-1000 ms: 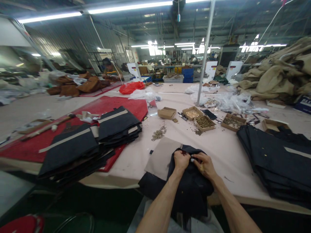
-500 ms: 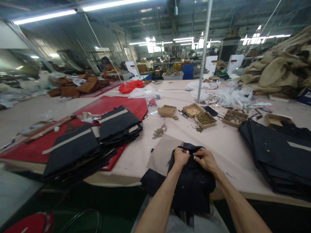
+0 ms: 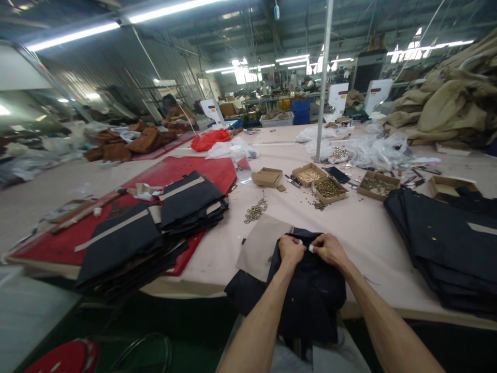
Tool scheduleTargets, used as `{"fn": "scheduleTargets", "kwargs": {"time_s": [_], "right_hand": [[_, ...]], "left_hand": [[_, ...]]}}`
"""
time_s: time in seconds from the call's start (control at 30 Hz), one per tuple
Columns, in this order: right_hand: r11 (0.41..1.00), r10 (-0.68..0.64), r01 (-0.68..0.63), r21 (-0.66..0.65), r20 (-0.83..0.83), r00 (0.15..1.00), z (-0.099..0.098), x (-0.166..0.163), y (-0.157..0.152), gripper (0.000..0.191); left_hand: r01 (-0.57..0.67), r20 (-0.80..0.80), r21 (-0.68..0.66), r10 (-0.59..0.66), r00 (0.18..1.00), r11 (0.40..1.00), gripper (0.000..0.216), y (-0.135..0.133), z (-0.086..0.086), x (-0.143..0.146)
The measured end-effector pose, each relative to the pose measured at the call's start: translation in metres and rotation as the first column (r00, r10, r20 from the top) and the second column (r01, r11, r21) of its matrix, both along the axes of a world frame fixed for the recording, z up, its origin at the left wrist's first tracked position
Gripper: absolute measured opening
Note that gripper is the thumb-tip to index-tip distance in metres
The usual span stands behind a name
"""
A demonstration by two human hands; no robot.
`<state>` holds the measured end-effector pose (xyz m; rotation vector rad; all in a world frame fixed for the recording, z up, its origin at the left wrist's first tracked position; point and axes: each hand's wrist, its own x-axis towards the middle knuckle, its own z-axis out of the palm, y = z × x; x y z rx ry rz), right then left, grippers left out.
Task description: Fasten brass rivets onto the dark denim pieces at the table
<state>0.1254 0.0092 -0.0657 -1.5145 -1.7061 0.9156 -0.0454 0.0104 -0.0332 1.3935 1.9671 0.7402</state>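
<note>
1. Left hand [image 3: 290, 249]: fingers curled shut, gripping the upper edge of the dark fabric piece [image 3: 308, 305].
2. Right hand [image 3: 327, 249]: thumb and fingers drawn together in a pinch on the same edge, just beside the left. A white covering [image 3: 311, 248] shows at the tips. Cannot tell whether a small part is also held there.
3. Position: fabric bunched at the near table edge, partly on the table [image 3: 361, 223], its lower part hanging over the person's lap. 1 brass-coloured dot [image 3: 292, 299] visible on it.
4. Handling (judgement): light, soft to moderately stiff, folds readily; neither fragile nor very slippery. Loose weight over the edge could drag. Best hold: pinch the upper edge with both hands, close to the working spot, keeping the layers flat.
5. Beige panel [image 3: 261, 248]: lies against the fabric, beside the left hand. Joined or separate: cannot tell.
6. Beyond: loose pile of metal rings [image 3: 254, 211]; farther right, 3 open boxes of small metal parts [image 3: 330, 189] and a dark phone-like slab [image 3: 337, 174].
7. Outer sides: right stack of dark pieces [image 3: 446, 254]; on the left, 2 similar stacks [image 3: 194, 199], resting at least partly on a red sheet [image 3: 166, 166].
</note>
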Motion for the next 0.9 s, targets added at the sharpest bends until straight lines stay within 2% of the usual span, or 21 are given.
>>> {"fn": "scheduleTargets", "kwargs": {"time_s": [0.2, 0.4, 0.47, 0.53, 0.63, 0.7, 0.77, 0.83, 0.9], "right_hand": [[0.997, -0.059, 0.063, -0.054, 0.080, 0.995, -0.001, -0.001, 0.008, 0.011], [0.988, -0.106, 0.116, -0.103, 0.098, 0.989, 0.003, -0.006, 0.015, 0.011], [0.985, -0.076, 0.073, -0.153, -0.011, 0.997, 0.007, -0.003, 0.011, 0.008], [0.974, -0.028, -0.024, -0.225, -0.228, 0.973, 0.011, 0.006, 0.005, 0.017], [0.958, -0.043, -0.130, -0.257, -0.574, 0.818, 0.013, 0.033, -0.006, 0.036], [0.969, -0.119, -0.067, -0.238, -0.686, 0.718, 0.011, 0.054, -0.009, 0.041], [0.970, -0.216, 0.072, -0.231, -0.696, 0.685, 0.007, 0.072, -0.003, 0.042], [0.958, -0.286, 0.212, -0.193, -0.605, 0.743, 0.004, 0.085, 0.012, 0.041], [0.953, -0.296, 0.295, -0.062, -0.372, 0.880, 0.002, 0.091, 0.035, 0.037]], "left_hand": [[0.012, -0.115, -0.094, -0.023, 0.993, 0.995, 0.012, 0.013, 0.009, 0.006], [0.087, -0.178, -0.141, -0.112, 0.978, 0.986, 0.029, 0.027, 0.012, 0.004], [0.121, -0.201, -0.151, -0.150, 0.968, 0.981, 0.030, 0.030, 0.011, 0.000], [0.127, -0.194, -0.154, -0.156, 0.968, 0.980, 0.030, 0.032, 0.009, -0.003], [0.140, -0.125, -0.173, -0.163, 0.979, 0.975, 0.030, 0.032, 0.005, -0.008], [0.149, -0.058, -0.205, -0.164, 0.985, 0.967, 0.027, 0.030, 0.004, -0.010], [0.150, -0.002, -0.229, -0.155, 0.988, 0.962, 0.022, 0.028, 0.004, -0.012], [0.154, 0.031, -0.246, -0.151, 0.988, 0.957, 0.019, 0.027, 0.005, -0.014], [0.158, 0.051, -0.243, -0.150, 0.987, 0.957, 0.017, 0.026, 0.005, -0.016]]}}
